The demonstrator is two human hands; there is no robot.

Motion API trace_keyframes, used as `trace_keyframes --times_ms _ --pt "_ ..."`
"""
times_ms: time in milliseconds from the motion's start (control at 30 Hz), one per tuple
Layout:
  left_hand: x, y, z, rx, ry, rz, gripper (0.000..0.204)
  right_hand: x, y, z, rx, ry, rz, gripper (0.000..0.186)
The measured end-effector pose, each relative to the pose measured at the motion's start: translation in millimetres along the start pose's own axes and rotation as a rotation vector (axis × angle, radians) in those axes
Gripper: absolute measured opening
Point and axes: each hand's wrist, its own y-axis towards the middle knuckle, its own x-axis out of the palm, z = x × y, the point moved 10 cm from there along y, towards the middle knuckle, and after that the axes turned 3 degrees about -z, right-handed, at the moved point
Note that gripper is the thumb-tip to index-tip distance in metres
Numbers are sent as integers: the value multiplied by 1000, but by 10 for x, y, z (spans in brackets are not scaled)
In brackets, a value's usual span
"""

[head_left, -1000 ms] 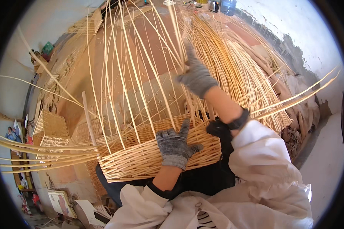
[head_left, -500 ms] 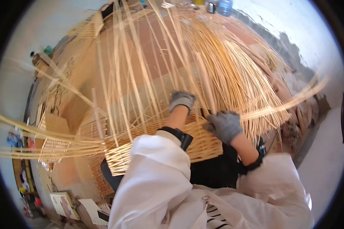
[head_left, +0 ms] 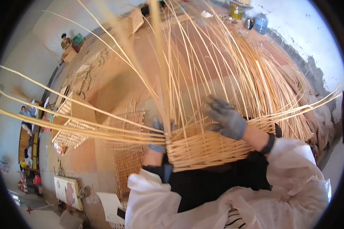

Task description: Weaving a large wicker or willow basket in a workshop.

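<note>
Grey-gloved right hand (head_left: 228, 121) spread loosely over a pale rectangular woven-wicker basket (head_left: 208, 152)
Its wall lies just below that hand; at the corner farther left, the grey-gloved left hand (head_left: 156, 147) is partly hidden behind long, pale-tan wooden rods (head_left: 26, 117), and whether it grips cannot be told

Basket (head_left: 210, 150): woven wicker, ribbed, low sheen.
Rods (head_left: 133, 136): peeled wood, smooth, slightly glossy.
Gloves (head_left: 233, 124): knit cloth, matt.
Sleeves (head_left: 296, 158): thin cloth, creased, matt.
Panel (head_left: 128, 122): woven wicker, coarse, matt.
Jug (head_left: 261, 23): clear plastic, smooth, glossy.
Wall (head_left: 294, 24): plaster-like, matt, rough where patched.
</note>
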Motion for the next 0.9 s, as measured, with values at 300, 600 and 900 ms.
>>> trace_keyframes --times_ms 300,600,900 --pt "-656 -1028 379 183 -162 -55 28 1218 793 -1199 127 -148 -693 50" --pt "-881 -1309 325 214 -120 286 36 1284 1178 -2460 65 -331 -512 27" --pt "-822 -1128 304 253 -59 255 43 938 1015 -2639 11 67 -433 22"
